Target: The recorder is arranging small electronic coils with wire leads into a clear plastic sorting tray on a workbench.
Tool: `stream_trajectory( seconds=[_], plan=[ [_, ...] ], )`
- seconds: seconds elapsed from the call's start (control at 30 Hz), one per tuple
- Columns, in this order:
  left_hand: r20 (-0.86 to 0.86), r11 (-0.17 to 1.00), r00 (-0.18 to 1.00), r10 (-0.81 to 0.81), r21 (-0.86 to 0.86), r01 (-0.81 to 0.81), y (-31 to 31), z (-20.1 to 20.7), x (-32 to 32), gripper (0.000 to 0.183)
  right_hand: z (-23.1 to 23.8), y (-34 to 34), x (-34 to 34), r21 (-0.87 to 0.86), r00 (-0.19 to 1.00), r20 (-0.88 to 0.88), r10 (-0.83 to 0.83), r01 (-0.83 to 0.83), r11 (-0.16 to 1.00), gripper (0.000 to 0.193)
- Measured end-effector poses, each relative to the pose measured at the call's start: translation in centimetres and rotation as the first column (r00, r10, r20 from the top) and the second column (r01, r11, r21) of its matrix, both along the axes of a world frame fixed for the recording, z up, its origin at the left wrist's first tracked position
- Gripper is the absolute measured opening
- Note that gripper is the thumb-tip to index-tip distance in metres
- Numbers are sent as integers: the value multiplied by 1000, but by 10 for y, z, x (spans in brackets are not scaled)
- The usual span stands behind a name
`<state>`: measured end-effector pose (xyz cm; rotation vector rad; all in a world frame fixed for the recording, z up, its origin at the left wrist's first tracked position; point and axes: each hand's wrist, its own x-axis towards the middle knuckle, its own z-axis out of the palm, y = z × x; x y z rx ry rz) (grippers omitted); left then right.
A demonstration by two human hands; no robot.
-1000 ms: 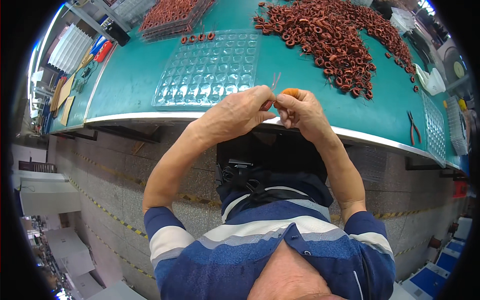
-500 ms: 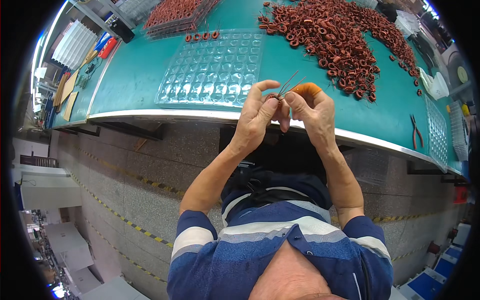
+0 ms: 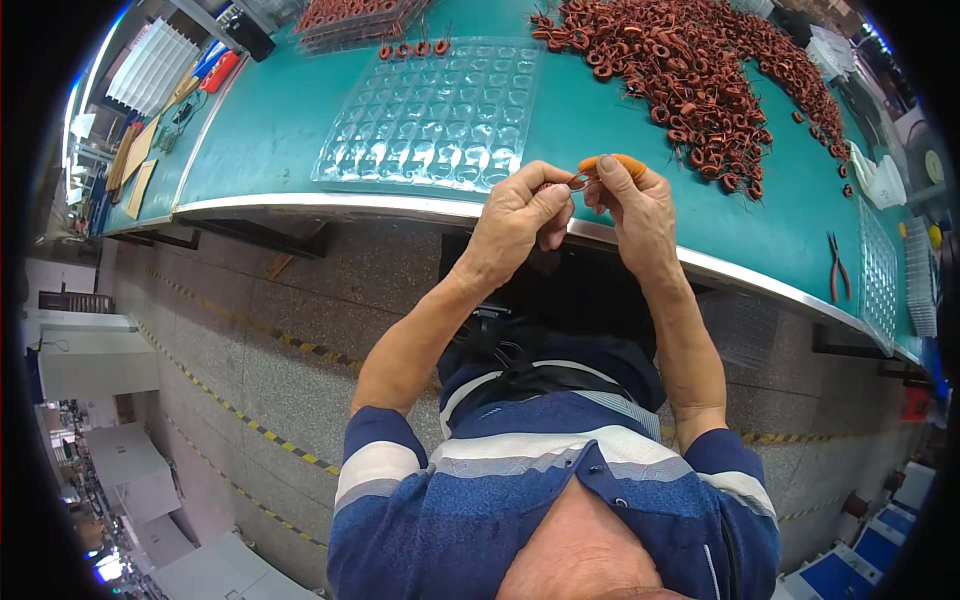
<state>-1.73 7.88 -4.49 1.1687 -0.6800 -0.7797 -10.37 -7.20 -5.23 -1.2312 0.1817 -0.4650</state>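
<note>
Just above the table's front edge, my left hand (image 3: pixel 520 215) is closed in a pinch around a small copper-wound ring coil (image 3: pixel 553 187), mostly hidden by the fingers. My right hand (image 3: pixel 640 205) grips a small orange-handled hand tool (image 3: pixel 613 163), thumb on top. Its narrow end meets the coil's wires at my left fingertips; the exact kind of tool is hard to make out. Left of my hands lies a clear plastic tray (image 3: pixel 430 115) with rows of round pockets. Several finished-looking ring coils (image 3: pixel 420 49) stand in a row along its far edge.
A big heap of copper ring coils (image 3: pixel 690 90) spreads over the far right of the green table (image 3: pixel 260 140). Stacked trays of coils (image 3: pixel 360 25) stand at the back left. Red-handled pliers (image 3: pixel 838 270) and another clear tray (image 3: pixel 878 265) lie at the right.
The coil's wires, fanned upward before, now sit low between my hands. The orange-handled tool has turned to point left at them, and my left index finger has curled in.
</note>
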Motion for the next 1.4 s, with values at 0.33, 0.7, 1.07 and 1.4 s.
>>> stream_trajectory(
  seconds=[0.33, 0.7, 1.07, 1.4],
  plan=[
    [-343, 956, 897, -278, -186, 225, 10, 7, 6, 20, 12, -11, -12, 289, 934, 198, 296, -344, 893, 42],
    [-294, 972, 931, -217, -150, 179, 8, 4, 3, 14, -2, -3, -6, -98, 988, 77, 137, -129, 987, 26],
    [-260, 993, 961, -94, -100, 70, 6, 7, 0, 17, 4, 3, -11, 158, 990, 80, 115, -127, 979, 31],
    [-214, 993, 976, 28, -104, -51, 4, -6, -2, 13, 13, 17, 3, 100, 999, 1, 33, -33, 994, 26]
  ],
)
